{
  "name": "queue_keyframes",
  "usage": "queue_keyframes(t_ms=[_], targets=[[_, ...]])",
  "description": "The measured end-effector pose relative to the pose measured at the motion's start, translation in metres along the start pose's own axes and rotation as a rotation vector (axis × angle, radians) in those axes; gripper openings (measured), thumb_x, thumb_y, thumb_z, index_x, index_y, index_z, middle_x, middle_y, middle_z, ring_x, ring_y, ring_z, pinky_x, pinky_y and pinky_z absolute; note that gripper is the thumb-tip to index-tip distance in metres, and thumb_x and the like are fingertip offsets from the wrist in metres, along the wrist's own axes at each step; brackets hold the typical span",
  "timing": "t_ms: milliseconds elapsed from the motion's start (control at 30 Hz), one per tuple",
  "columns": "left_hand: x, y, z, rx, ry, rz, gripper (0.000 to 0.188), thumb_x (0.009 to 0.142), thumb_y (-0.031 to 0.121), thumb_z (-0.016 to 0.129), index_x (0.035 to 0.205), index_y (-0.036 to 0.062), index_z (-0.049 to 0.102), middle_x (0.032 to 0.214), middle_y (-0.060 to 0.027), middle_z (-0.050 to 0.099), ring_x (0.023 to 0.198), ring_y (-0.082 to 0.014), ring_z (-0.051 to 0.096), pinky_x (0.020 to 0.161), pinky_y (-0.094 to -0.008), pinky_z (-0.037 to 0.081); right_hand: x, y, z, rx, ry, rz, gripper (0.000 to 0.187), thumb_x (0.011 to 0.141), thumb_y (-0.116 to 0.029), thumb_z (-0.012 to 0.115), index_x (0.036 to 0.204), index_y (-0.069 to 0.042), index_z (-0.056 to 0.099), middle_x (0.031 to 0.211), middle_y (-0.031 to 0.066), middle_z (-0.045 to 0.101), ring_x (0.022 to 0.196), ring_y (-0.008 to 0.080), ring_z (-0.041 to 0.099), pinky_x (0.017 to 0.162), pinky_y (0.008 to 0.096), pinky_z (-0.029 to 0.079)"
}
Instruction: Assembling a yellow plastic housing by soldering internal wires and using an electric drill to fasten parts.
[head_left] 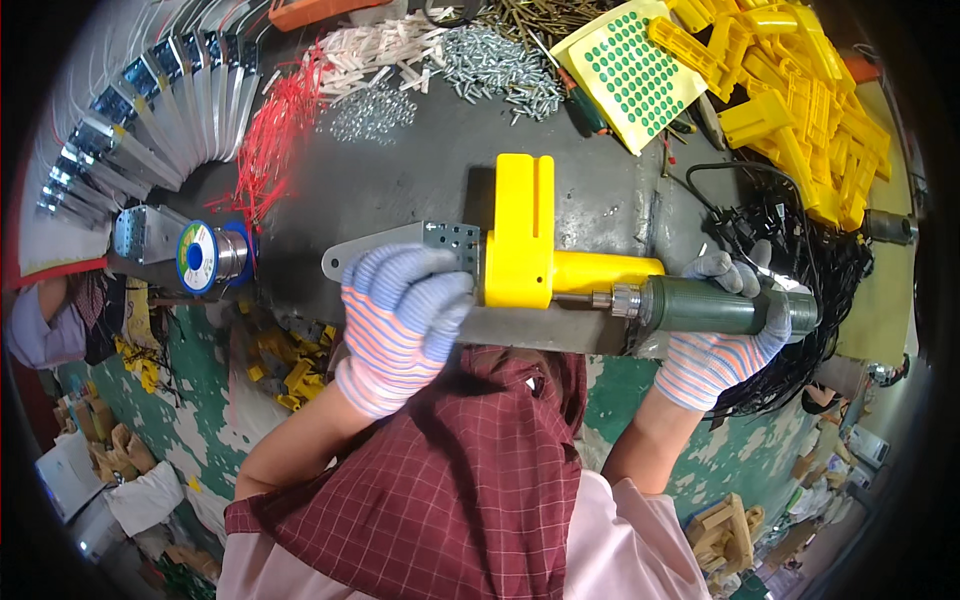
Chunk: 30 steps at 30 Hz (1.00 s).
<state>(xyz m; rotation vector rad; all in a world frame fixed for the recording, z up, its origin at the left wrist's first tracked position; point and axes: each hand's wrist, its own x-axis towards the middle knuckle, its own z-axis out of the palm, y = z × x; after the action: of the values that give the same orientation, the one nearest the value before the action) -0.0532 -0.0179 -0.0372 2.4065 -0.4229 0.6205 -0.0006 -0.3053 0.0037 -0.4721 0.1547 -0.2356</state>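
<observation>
My left hand (pixel 405 325), in a striped knit glove, curls its fingers over the near side of a grey metal plate (pixel 345 255) with a rounded end and a perforated part. The plate meets a yellow plastic housing (pixel 520 230) with a sideways handle, lying at the bench's near edge. In my right hand (pixel 725 355), gloved alike, lies a dark green electric screwdriver (pixel 700 308), held level. Its bit (pixel 573 299) points left and reaches the housing's lower right side; the tip is hidden. The glove covers the spot where my left fingertips meet the plate.
Screws (pixel 500 70), red wires (pixel 275 150) and white pieces (pixel 380 50) lie in heaps across the bench. A solder spool (pixel 200 257) stands left, near rows of metal plates (pixel 150 120). Yellow housings (pixel 800 100), black cables (pixel 775 225) and a sticker sheet (pixel 635 75) lie right.
</observation>
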Motion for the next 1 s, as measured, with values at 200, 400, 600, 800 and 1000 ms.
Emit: queue_keyframes(t_ms=[200, 400, 600, 800, 1000], targets=[[0.049, -0.017, -0.016, -0.603, -0.334, -0.541, 0.025, 0.092, 0.025, 0.067, 0.102, 0.0037, 0.059, 0.091, -0.0136, 0.067, 0.079, -0.0274, 0.066, 0.074, -0.0364, 0.052, 0.023, -0.003, 0.000, 0.005, -0.067, -0.048, 0.055, 0.084, -0.027, 0.070, 0.126, 0.005, 0.057, 0.082, 0.0081, 0.062, 0.081, 0.0225, 0.058, 0.097, 0.0424, 0.045], [0.078, -0.029, -0.014, -0.539, -0.691, -0.498, 0.026, 0.090, 0.019, 0.071, 0.102, 0.0016, 0.056, 0.082, -0.0104, 0.063, 0.074, -0.0150, 0.059, 0.071, -0.0318, 0.052, 0.027, 0.007, 0.001, 0.027, -0.052, 0.014, 0.053, 0.083, -0.026, 0.071, 0.125, 0.003, 0.059, 0.082, 0.0101, 0.066, 0.082, 0.0250, 0.063, 0.096, 0.0435, 0.047], [0.065, -0.039, -0.003, -0.742, -0.580, -0.519, 0.025, 0.087, 0.013, 0.072, 0.101, 0.0016, 0.056, 0.084, -0.0097, 0.063, 0.076, -0.0138, 0.061, 0.072, -0.0308, 0.052, 0.032, 0.013, 0.001, 0.056, 0.060, 0.025, 0.051, 0.080, -0.027, 0.073, 0.119, 0.002, 0.061, 0.082, 0.0096, 0.066, 0.078, 0.0243, 0.063, 0.093, 0.0444, 0.049], [0.067, -0.029, -0.007, -0.740, -0.567, -0.578, 0.026, 0.085, 0.013, 0.073, 0.100, 0.0021, 0.056, 0.084, -0.0093, 0.065, 0.074, -0.0151, 0.064, 0.071, -0.0322, 0.052, 0.036, 0.017, -0.009, 0.056, 0.091, 0.084, 0.036, 0.075, -0.025, 0.076, 0.098, -0.001, 0.062, 0.079, 0.0079, 0.065, 0.075, 0.0231, 0.062, 0.090, 0.0436, 0.049], [0.062, -0.042, -0.017, -0.339, -0.301, -0.290, 0.025, 0.083, 0.020, 0.075, 0.098, 0.0047, 0.063, 0.089, -0.0141, 0.067, 0.083, -0.0346, 0.066, 0.075, -0.0429, 0.052, 0.032, 0.014, 0.005, -0.037, 0.121, -0.003, 0.056, 0.079, -0.025, 0.074, 0.125, 0.003, 0.056, 0.079, 0.0081, 0.064, 0.072, 0.0230, 0.062, 0.093, 0.0448, 0.050]])
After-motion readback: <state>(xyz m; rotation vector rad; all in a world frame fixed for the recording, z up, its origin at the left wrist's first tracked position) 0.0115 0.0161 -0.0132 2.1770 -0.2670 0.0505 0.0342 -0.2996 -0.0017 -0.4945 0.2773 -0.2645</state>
